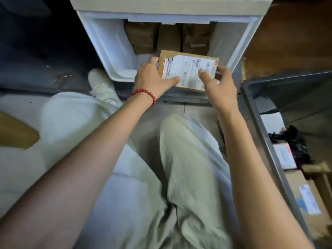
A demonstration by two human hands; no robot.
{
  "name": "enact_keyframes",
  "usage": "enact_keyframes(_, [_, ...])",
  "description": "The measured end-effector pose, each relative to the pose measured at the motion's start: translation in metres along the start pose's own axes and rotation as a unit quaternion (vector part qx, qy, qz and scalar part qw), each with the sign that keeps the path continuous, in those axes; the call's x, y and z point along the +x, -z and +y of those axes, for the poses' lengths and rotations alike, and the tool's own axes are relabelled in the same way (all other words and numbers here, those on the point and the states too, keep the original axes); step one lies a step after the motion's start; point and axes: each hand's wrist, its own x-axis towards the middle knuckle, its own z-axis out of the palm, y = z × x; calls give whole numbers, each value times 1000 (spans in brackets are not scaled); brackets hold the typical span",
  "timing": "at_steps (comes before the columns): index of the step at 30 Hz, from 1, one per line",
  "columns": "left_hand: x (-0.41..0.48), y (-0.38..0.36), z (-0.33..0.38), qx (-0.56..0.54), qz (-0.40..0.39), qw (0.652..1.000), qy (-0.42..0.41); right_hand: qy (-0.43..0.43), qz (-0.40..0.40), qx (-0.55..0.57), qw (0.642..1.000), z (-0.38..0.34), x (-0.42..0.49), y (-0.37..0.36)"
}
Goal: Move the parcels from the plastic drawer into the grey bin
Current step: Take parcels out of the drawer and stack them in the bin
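Note:
A brown cardboard parcel [188, 69] with a white shipping label is held over the front edge of the open white plastic drawer [111, 51]. My left hand [152, 78], with a red bead bracelet on the wrist, grips the parcel's left side. My right hand [219, 83] grips its right side, thumb on the label. Several more brown parcels [168, 38] stand at the back of the drawer. The grey bin [258, 112] sits to the right and holds several parcels [305, 194] and a black bag.
My legs in pale trousers and a white shoe [100, 83] fill the floor in front of the drawer. A cardboard box [170, 4] sits on top of the drawer unit. A brown object [16, 133] lies at the left edge.

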Motion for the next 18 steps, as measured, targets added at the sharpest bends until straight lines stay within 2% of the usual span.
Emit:
enact_keyframes(4, [-42,16,1,-69,9,998,9,1,-4,60,998,6,-39,18])
enact_keyframes(6, [-57,16,-5,-95,26,995,9,18,-14,53,998,10,-47,21])
enact_keyframes(9, [-62,13,-8,-110,50,993,-8,18,-37,60,997,18,-48,26])
enact_keyframes(14, [-63,2,6,-119,38,991,-52,10,-6,105,994,28,-47,40])
enact_keyframes(18, [-68,-8,7,-144,37,988,-53,8,-7,115,993,31,-50,48])
